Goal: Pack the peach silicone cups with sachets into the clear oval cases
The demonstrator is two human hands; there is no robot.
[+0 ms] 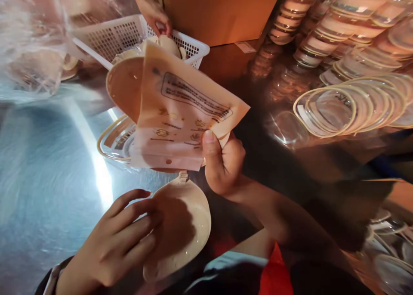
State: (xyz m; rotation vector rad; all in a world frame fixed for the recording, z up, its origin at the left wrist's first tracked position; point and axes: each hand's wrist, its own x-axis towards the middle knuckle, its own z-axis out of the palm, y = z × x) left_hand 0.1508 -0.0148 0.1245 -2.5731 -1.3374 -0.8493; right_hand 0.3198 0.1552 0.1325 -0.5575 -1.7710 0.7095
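My right hand (222, 161) is closed with the thumb pressed on a thin printed sheet (183, 114), held up and tilted. Rows of small drawings and a boxed text block mark the sheet, and a small round spot shows near its lower edge. Behind it, partly hidden, is a beige rounded shell (124, 86). Below lies a beige teardrop-shaped shell (193, 226) with a hinge-like tab at its top, hollow side up. My left hand (125, 239) is at this shell's left side, fingers apart and slightly bent. Whether its fingertips touch the shell I cannot tell.
Another person's hand (156, 17) reaches into a white perforated basket (109, 38) of beige pieces. Behind stands a cardboard box (216, 10). Clear round containers (342, 110) are stacked at right. A clear yellow-rimmed piece (108, 142) lies left on the metal table (48, 170).
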